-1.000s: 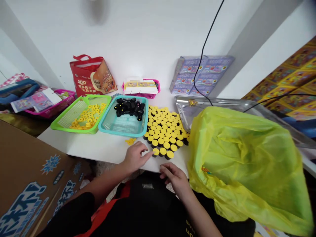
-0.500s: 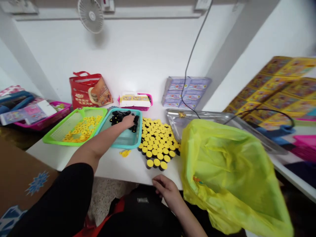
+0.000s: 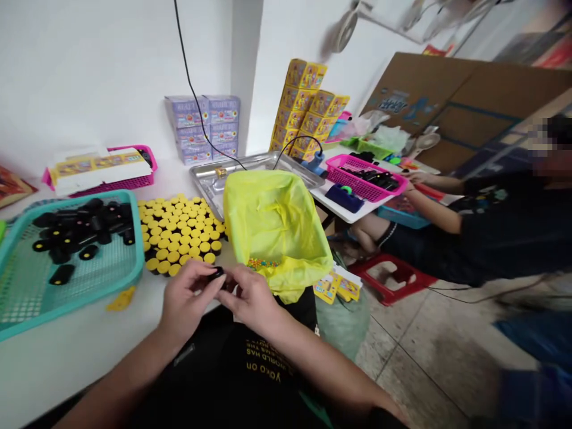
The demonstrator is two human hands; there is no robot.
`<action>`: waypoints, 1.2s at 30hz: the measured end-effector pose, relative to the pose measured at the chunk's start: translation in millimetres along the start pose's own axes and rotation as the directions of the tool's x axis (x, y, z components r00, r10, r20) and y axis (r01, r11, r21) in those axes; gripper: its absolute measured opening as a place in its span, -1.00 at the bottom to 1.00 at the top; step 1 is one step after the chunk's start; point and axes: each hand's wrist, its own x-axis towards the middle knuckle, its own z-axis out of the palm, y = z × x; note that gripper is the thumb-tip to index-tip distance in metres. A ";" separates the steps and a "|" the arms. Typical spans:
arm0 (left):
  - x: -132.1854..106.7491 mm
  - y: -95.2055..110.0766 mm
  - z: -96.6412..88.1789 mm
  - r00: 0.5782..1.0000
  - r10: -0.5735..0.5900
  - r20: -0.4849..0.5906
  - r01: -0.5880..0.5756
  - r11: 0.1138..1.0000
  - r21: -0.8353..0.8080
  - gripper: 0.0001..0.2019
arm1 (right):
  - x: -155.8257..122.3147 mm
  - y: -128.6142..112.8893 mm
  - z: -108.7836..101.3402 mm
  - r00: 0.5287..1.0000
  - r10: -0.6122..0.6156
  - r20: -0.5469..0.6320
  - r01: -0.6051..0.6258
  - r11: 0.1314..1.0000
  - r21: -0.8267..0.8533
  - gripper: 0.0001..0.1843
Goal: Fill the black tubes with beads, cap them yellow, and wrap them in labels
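My left hand (image 3: 185,301) pinches a small black plastic piece (image 3: 217,273) between thumb and fingers, over the table's front edge. From the other side my right hand (image 3: 252,298) meets it, fingertips bent together at the piece; the fingers hide most of it. Just behind my hands stand many black cylinders with yellow tops (image 3: 179,223), packed close together. On the left, a teal basket (image 3: 137,238) holds loose black cylindrical parts (image 3: 96,221). A small yellow plastic part (image 3: 120,299) lies by its front rim.
A bin lined with a yellow bag (image 3: 272,208) stands at my right, small colourful beads (image 3: 263,263) in its front fold. Behind it lies a metal tray (image 3: 203,179). Purple boxes (image 3: 208,128) stand against the wall. A co-worker (image 3: 504,220) sits at the right by a pink basket (image 3: 366,179).
My left hand has left the teal basket and come back to my right hand with a black piece in it. The view has swung right, bringing the co-worker into sight.
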 end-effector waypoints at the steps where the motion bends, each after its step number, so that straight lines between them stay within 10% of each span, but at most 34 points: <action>1: -1.3 -3.3 11.1 0.999 -0.032 0.013 0.033 0.998 -0.045 -0.85 | -1.1 1.4 -8.0 1.000 0.010 0.004 -0.010 1.000 -0.027 -0.83; 5: 8.0 -21.2 34.4 0.969 -0.221 0.111 0.230 0.971 -0.071 -0.70 | 7.4 15.6 -58.9 0.999 0.024 -0.048 -0.036 0.959 -0.281 -0.83; 8: 13.6 -35.3 49.3 0.930 -0.337 0.149 0.330 0.942 0.066 -0.51 | 27.1 37.4 -98.7 0.995 0.099 -0.013 -0.084 0.767 -0.637 -0.81; 11: 14.8 -43.1 66.7 0.815 -0.505 0.283 0.512 0.857 0.054 -0.52 | 41.1 58.6 -115.3 0.949 0.271 0.162 -0.006 0.528 -0.849 -0.81; 15: 8.4 -42.3 81.4 0.673 -0.606 0.424 0.720 0.667 -0.189 -0.54 | 34.5 65.8 -110.0 0.880 0.353 0.317 0.127 0.467 -0.875 -0.79; 26: -14.4 -48.2 92.1 0.685 -0.633 0.362 0.728 0.565 -0.388 -0.49 | 19.6 51.4 -114.9 0.836 0.489 0.249 0.135 0.256 -0.957 -0.78; 36: -13.0 -50.4 87.2 0.698 -0.595 0.399 0.707 0.484 -0.515 -0.52 | 10.8 14.0 -143.2 0.938 0.329 0.113 0.068 0.146 -0.987 -0.80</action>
